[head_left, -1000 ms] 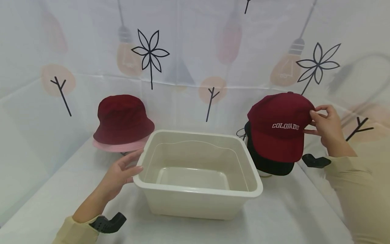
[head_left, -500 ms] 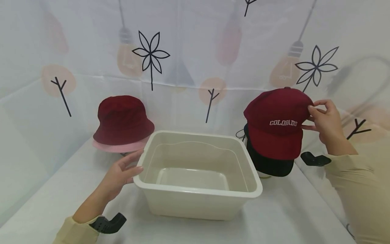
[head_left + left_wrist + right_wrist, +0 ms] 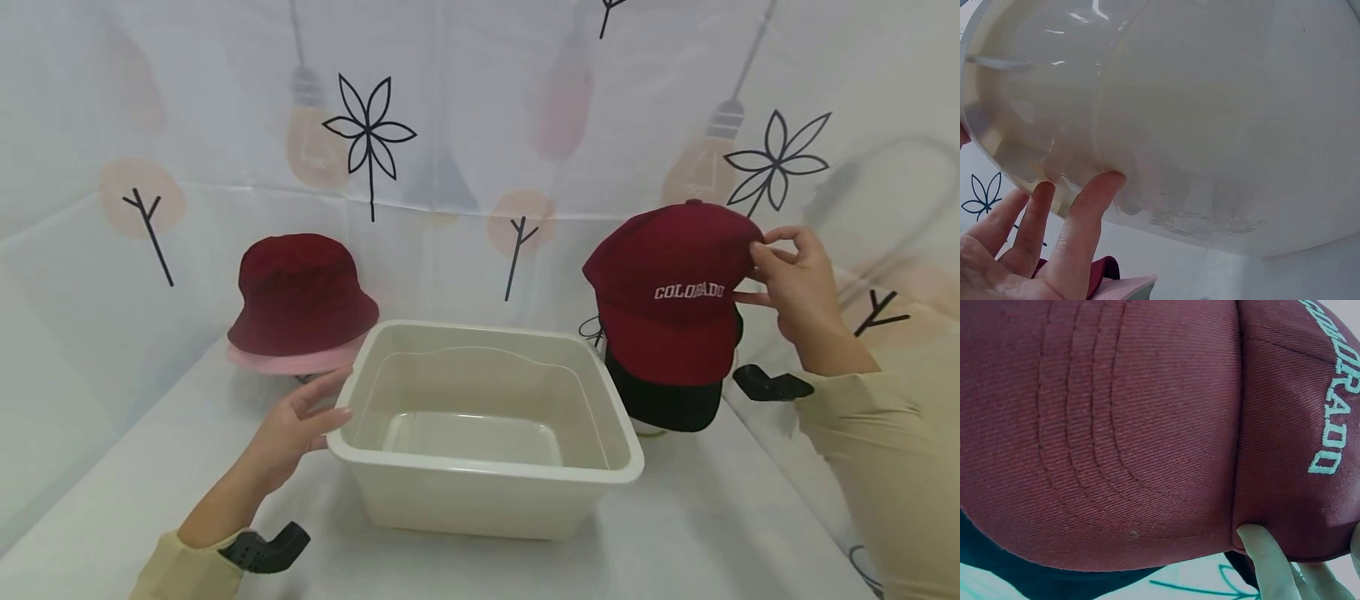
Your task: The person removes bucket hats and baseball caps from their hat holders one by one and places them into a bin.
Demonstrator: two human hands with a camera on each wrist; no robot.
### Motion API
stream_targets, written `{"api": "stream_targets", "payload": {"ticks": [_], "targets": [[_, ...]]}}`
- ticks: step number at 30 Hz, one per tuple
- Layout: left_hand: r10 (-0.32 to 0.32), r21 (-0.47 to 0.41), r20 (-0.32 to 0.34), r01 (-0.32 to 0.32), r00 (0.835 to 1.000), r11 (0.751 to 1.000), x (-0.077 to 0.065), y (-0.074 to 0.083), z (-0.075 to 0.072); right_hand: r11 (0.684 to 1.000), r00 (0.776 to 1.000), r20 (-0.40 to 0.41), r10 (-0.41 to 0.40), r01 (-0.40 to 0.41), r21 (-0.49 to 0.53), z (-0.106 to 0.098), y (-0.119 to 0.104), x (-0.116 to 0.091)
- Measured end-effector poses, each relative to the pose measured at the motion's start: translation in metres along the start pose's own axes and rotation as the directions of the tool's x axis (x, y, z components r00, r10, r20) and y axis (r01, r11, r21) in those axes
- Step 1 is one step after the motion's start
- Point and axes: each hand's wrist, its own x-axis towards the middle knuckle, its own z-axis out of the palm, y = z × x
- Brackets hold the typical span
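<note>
My right hand (image 3: 806, 292) pinches the side of a dark red baseball cap (image 3: 667, 250) lettered COLORADO. Its brim hangs down over a black cap (image 3: 663, 408) in the head view. Seen from the right wrist, the stitched brim (image 3: 1085, 437) fills much of the picture, with fingertips at the crown's lower edge. At the left side of a cream plastic basin (image 3: 483, 473), my left hand (image 3: 288, 433) rests with its fingers against the rim. From the left wrist, fairly straight fingers touch the basin's outer wall (image 3: 1210, 125). The basin holds nothing.
At the back left, a dark red bucket hat (image 3: 303, 292) sits over a pink brim (image 3: 292, 361). A patterned cloth (image 3: 442, 108) hangs behind the white-covered table (image 3: 315, 508). A thin black cord (image 3: 590, 329) shows beside the black cap.
My right hand has raised the red cap and shifted it slightly left, showing more of the black cap below. The left hand and basin have stayed in place.
</note>
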Motion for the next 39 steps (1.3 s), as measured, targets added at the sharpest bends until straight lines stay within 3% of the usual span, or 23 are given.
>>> {"api": "stream_targets", "payload": {"ticks": [20,39], "targets": [[-0.002,-0.005,0.0,0.002,1.0,1.0,-0.001,0.001,0.001,0.983,0.987,0.097,-0.129,0.114,0.146,0.03,-0.011,-0.011],[0.01,-0.008,0.008,-0.01,1.0,1.0,0.0,-0.003,-0.001,0.979,0.968,0.168,-0.186,0.168,0.119,0.071,-0.014,-0.023]]}}
